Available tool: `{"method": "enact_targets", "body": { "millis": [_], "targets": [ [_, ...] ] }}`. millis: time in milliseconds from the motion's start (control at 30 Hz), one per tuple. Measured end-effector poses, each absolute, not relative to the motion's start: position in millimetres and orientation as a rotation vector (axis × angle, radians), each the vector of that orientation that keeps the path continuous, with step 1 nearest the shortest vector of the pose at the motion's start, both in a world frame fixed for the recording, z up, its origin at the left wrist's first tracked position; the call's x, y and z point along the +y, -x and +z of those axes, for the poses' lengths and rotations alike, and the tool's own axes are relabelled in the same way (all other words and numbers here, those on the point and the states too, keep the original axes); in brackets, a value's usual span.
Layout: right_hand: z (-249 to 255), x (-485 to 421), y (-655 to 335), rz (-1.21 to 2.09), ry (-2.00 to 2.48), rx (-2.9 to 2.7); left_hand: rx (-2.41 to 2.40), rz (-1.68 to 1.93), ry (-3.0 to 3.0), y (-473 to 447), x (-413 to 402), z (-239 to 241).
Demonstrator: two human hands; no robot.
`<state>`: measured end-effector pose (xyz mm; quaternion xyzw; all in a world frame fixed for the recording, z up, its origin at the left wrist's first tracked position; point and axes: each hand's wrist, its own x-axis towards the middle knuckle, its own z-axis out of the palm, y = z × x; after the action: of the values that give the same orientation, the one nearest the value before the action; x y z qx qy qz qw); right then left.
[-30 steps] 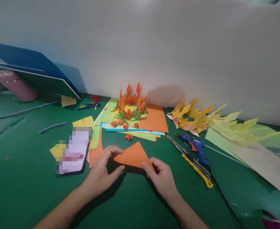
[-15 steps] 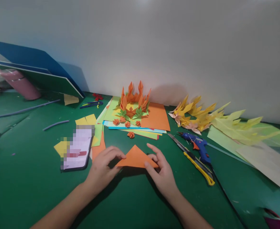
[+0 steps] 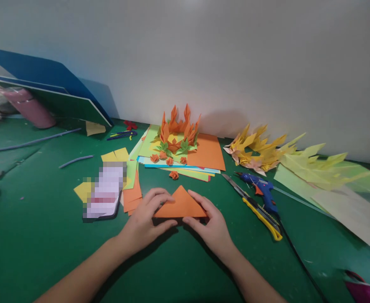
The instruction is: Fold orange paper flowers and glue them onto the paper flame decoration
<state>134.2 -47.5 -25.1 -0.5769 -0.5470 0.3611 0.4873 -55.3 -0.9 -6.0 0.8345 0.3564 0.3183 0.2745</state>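
An orange sheet of paper folded into a triangle point(image 3: 181, 205) lies between my two hands, its point away from me and its long edge toward me. My left hand point(image 3: 149, 216) holds the left corner, fingers curled over the top and thumb by the near edge. At the right corner my right hand point(image 3: 210, 219) grips the paper, its index finger along the sloping side and its thumb at the long edge. Just beyond the triangle sits a small orange paper rose point(image 3: 174, 175). Further back stands an orange folded-paper crown point(image 3: 174, 145) with green leaves.
Left of my hands lie a phone point(image 3: 106, 193) and orange paper pieces point(image 3: 132, 195). A yellow utility knife point(image 3: 262, 216) and blue glue gun point(image 3: 262, 189) lie to the right. Yellow paper crowns point(image 3: 260, 147) stand behind them. A pink bottle point(image 3: 30, 109) leans at the back left.
My left fingers have moved over the top of the triangle and both thumbs have come closer together at the near edge. My right index finger has lowered onto the paper's side.
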Motion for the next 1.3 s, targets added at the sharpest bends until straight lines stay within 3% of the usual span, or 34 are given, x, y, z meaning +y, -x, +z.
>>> {"method": "enact_targets", "body": {
  "millis": [733,1033,1300],
  "targets": [
    [-28.2,-50.3,-131.4,0.953,1.281,-1.236,1.082,0.923,-2.118,53.1,-1.6,-7.5],
    [-26.6,-48.7,-138.3,0.655,1.372,-1.451,1.251,0.912,-1.919,51.1,-0.7,-6.6],
    [-29.1,-51.4,-130.3,1.049,1.207,-1.183,1.261,1.091,-1.913,51.7,-0.1,-2.0]
  ]
}}
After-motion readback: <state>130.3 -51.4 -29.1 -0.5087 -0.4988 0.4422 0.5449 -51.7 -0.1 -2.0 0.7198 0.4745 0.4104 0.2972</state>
